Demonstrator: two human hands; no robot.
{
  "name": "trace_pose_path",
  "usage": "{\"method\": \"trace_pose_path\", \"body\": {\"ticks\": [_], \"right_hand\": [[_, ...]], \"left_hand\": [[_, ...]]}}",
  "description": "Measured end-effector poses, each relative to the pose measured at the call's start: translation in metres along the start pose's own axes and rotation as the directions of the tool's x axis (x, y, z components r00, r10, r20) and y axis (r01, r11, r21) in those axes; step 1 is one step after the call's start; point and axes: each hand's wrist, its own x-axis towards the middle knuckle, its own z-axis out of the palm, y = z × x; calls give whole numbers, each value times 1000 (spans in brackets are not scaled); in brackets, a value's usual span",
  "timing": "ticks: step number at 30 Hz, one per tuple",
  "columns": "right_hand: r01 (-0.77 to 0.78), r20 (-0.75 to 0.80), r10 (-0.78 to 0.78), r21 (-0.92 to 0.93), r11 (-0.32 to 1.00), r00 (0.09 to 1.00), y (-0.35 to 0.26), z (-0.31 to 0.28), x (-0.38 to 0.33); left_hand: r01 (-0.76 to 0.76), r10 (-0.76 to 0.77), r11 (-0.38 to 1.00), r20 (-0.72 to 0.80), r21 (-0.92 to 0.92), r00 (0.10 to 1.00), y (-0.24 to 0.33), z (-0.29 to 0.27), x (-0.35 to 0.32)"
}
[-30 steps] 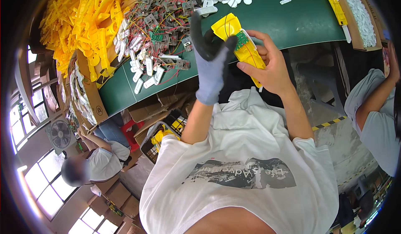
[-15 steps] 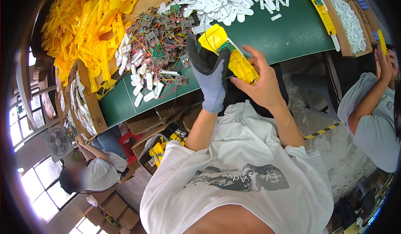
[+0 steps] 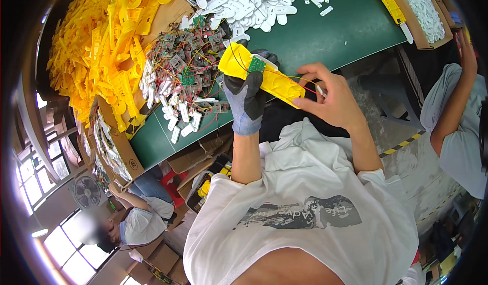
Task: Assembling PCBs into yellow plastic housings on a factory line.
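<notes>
My left hand (image 3: 245, 97), in a grey-and-black glove, grips a yellow plastic housing (image 3: 282, 85) above the table's near edge. A small green circuit board (image 3: 256, 65) lies in the housing near its upper left end, close to the gloved thumb. Thin red and yellow wires run from the board toward my bare right hand (image 3: 339, 102). Its fingers are curled around a small whitish part (image 3: 321, 91) at the wires' end, partly hidden. The right thumb touches the lower right end of the housing.
On the green table (image 3: 325, 38) lie heaps of yellow housings (image 3: 107, 46), wired grey modules (image 3: 188, 56) and white plastic pieces (image 3: 244, 3). A cardboard box of small white parts (image 3: 419, 10) stands at far right. Co-workers sit left and right; a fan (image 3: 87, 191) is at left.
My left hand has closed around the housing, which has shifted left and down. My right hand has moved from the housing's side to its lower end, with the wires now at its fingers.
</notes>
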Motion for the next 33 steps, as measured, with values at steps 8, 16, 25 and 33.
{"method": "trace_pose_path", "body": {"ticks": [8,16,25,33], "right_hand": [[-64,29,57,437,897,998,11,-12,-8],[-206,179,135,475,856,974,37,-16,-8],[98,92,-81,-205,974,993,1,-29,-6],[198,-209,-231,-165,966,950,11,-41,-14]], "left_hand": [[-70,70,995,-9,67,997,3,0,1],[-31,33,994,19,-101,999,5,7,2],[-22,25,992,-21,121,999,-10,18,9],[59,-51,996,122,-64,991,-14,63,19]]}}
